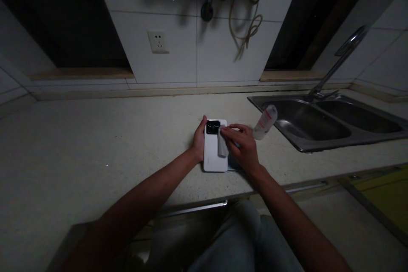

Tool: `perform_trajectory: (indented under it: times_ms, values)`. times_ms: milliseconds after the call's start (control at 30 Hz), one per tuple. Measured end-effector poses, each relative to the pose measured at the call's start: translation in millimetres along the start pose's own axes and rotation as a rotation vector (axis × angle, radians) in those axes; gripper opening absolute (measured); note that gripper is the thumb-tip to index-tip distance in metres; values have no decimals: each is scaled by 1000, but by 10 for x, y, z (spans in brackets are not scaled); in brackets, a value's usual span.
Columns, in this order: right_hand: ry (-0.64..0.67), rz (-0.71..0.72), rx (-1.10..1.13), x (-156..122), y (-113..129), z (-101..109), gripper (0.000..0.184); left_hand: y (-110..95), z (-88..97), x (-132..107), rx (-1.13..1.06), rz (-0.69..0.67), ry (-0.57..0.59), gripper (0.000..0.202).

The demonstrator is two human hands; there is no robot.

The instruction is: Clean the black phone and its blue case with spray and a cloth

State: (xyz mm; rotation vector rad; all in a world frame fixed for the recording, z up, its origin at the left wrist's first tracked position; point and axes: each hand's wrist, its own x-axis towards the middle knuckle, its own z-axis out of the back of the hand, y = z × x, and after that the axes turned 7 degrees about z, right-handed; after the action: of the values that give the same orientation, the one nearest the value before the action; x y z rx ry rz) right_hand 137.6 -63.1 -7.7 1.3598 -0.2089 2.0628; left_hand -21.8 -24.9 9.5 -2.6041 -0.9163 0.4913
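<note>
A white smartphone (pixel 212 155) lies back side up on the counter, its black camera block at the far end. My left hand (pixel 199 139) grips the phone's left edge, with the thumb side by the camera block. In my right hand (pixel 240 144) a folded white tissue (pixel 222 146) is pinched, pressed against the phone's back just right of the camera block. Under my right hand a dark flat thing partly shows beside the phone; its kind is hidden. A clear bottle with a red and white label (pixel 265 122) stands tilted in view just beyond my right hand.
The pale countertop (pixel 95 140) runs along a tiled wall with a power socket (pixel 157 42). At the right is a double steel sink (pixel 296 142) with a curved tap (pixel 334 63). Pipes and a looped hose (pixel 245 36) hang on the wall. A metal cabinet handle (pixel 197 209) lies below the counter edge.
</note>
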Motion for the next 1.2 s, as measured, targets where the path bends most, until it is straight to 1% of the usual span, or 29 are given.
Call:
perform_trajectory:
  times_ms: [100,167,300,400,533,667,733,833,900,1100,1133,1200]
  values:
    - [77,62,-60,-28,20,-14,28,-22,21,0,-8,13,-7,76]
    - [128,100,-104,-43,35,-35,26,-39,32,7,-8,-3,-33,82]
    - [214,145,-141,-35,75,-95,28,-49,51,35,1,-49,-68,84]
    - [249,155,-138,-4,113,-128,31,-28,72,67,12,-34,-81,86]
    - [286,248,7,22,154,-129,31,5,82,96,24,-49,-136,83]
    - [311,292,221,13,171,-93,29,-4,45,93,10,-175,-190,73]
    - [317,290,304,8,176,-70,26,-30,39,87,-3,-210,-193,71]
    - [303,259,366,4,184,-29,22,-78,70,76,13,-189,-161,74]
    - [268,215,369,-1,181,-1,24,-101,98,69,14,-179,-144,75]
    - [85,1,175,-44,79,34,30,-89,87,67,-50,-219,-184,74]
    - [69,-16,157,-50,52,31,31,-82,78,67,-61,-222,-186,74]
    - [81,10,119,-57,11,22,32,-72,62,65,-82,-226,-190,74]
